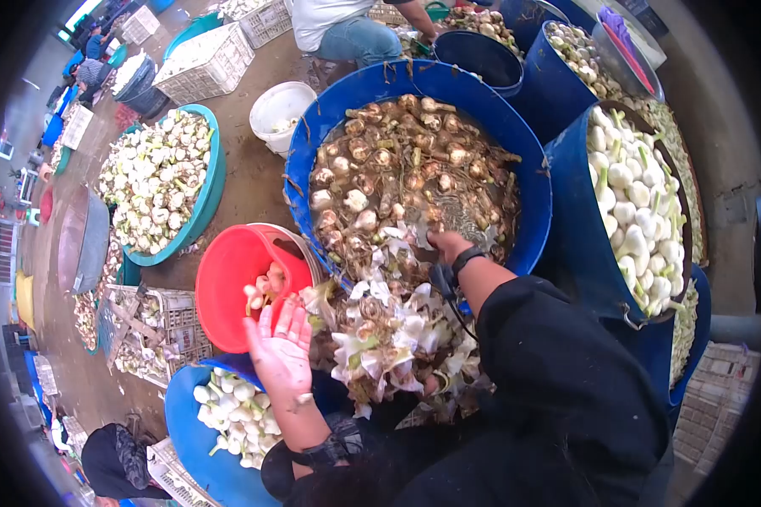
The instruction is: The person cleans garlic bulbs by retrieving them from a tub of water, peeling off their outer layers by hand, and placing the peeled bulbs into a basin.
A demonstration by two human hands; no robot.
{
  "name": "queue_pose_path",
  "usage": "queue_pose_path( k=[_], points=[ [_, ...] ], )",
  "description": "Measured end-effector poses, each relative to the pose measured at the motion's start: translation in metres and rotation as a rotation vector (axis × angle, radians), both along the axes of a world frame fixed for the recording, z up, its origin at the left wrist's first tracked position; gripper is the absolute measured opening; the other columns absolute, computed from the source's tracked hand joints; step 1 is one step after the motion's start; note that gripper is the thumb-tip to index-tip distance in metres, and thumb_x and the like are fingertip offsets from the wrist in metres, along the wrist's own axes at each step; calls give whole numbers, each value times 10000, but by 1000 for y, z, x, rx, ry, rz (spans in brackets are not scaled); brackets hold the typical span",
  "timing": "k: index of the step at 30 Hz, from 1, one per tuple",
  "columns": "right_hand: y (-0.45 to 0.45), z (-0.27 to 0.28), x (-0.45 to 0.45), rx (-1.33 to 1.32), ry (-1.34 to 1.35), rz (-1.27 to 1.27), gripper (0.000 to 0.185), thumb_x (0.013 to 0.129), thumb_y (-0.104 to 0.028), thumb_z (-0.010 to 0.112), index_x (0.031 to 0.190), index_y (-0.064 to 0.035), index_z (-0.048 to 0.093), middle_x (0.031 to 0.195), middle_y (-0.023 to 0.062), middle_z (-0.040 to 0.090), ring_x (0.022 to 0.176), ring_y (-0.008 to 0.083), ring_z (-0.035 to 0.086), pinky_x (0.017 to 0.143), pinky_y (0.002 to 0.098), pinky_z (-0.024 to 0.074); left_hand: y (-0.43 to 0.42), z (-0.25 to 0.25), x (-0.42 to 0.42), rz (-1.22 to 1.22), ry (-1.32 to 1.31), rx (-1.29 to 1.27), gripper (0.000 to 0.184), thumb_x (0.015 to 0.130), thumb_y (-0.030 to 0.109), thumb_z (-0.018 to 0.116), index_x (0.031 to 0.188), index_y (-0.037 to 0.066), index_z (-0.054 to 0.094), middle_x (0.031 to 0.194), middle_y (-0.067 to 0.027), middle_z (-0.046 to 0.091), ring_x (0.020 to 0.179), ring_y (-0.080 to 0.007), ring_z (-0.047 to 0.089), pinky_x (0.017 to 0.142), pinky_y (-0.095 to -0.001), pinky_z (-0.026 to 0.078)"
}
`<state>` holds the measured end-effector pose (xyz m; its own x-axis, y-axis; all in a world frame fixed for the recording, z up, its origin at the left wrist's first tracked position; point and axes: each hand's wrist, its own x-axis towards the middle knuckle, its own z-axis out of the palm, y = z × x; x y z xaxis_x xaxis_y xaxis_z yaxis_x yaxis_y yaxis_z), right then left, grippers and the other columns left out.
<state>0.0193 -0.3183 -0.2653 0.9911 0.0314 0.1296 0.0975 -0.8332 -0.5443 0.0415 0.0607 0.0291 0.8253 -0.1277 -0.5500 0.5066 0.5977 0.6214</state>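
Note:
My left hand [284,353] is open, palm up with fingers spread, beside the red bucket [220,275]; nothing lies in it. A few peeled garlic bulbs [266,287] sit inside that bucket, just beyond the fingertips. My right hand [451,245] reaches over the blue tub [528,186] of murky water and unpeeled garlic bulbs [380,156]. Its fingers look curled near a pale scrap of peel, but what they hold cannot be made out. Between my arms is a heap of stripped garlic skins [389,338] against the tub's near side.
On the right stands a blue barrel [566,194] full of peeled garlic. A blue container [186,422] at lower left also holds peeled bulbs. Left are a teal basin [216,160] of garlic and crates [186,317]. A white bucket [279,110] and a seated person [347,34] are beyond.

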Motion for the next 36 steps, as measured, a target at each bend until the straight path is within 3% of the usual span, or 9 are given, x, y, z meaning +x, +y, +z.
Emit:
queue_pose_path(
  k=[2,3,11,18,23,26,28,33,36],
  points=[
    [40,30,29,1011,763,-977,322,902,-339,473,876,-45,600,606,44,490,481,159,432,384,332,336,-15,-5,-2,-29,-49,215,558,883,442,457,1266,46,369,1199,-140,478,1010,-208,520,790,-304,443],
    [49,58,28,1014,778,-970,322,902,-339,473,876,-45,600,606,44,490,481,159,432,384,332,336,-22,-6,-3,-26,-103,267,511,892,389,466,1255,40,384,1178,-143,493,967,-206,541,755,-295,460],
    [142,287,-16,562,643,264,342,916,-294,350,912,-41,581,688,185,578,656,309,585,682,409,468,-54,-17,-25,-378,-67,191,612,902,402,455,1329,13,254,1108,-84,481,727,-129,561,516,-210,408],
    [192,315,-27,-21,462,419,273,791,-236,463,832,7,583,702,213,602,709,385,592,674,453,473,-41,-2,-29,-316,-84,468,350,791,307,634,1005,38,568,820,17,571,605,-33,490,437,-183,335],
    [187,287,-22,140,383,235,307,802,-220,437,815,50,583,644,199,597,584,307,609,572,400,504,-36,-7,-27,-319,-43,264,225,819,244,577,960,69,572,819,11,561,566,-35,478,405,-182,336],
    [184,289,-29,1344,1092,-149,332,891,-226,386,797,29,577,629,93,563,548,166,563,456,267,489,-36,8,-34,-372,-208,75,332,835,247,529,1089,33,538,913,-31,572,747,-98,543,602,-222,428],
    [181,292,-33,1327,1009,-142,317,888,-234,432,807,35,579,635,87,570,542,155,555,468,261,478,-29,13,-32,-511,-428,118,477,847,274,517,1219,-18,452,1113,-87,531,1006,-163,524,893,-283,391],
    [173,303,-39,624,466,44,261,839,-232,592,852,25,634,701,45,625,587,95,542,552,264,437,-26,13,-30,-788,-503,575,518,796,227,624,1238,20,448,1087,-106,567,970,-156,535,856,-278,412],
    [163,274,-27,1112,864,-282,251,829,-198,605,899,42,622,726,75,628,587,132,573,541,266,471,-37,29,-47,-633,-710,742,486,696,80,669,1163,57,536,1172,-200,517,1051,-242,524,907,-317,395]
  ],
)
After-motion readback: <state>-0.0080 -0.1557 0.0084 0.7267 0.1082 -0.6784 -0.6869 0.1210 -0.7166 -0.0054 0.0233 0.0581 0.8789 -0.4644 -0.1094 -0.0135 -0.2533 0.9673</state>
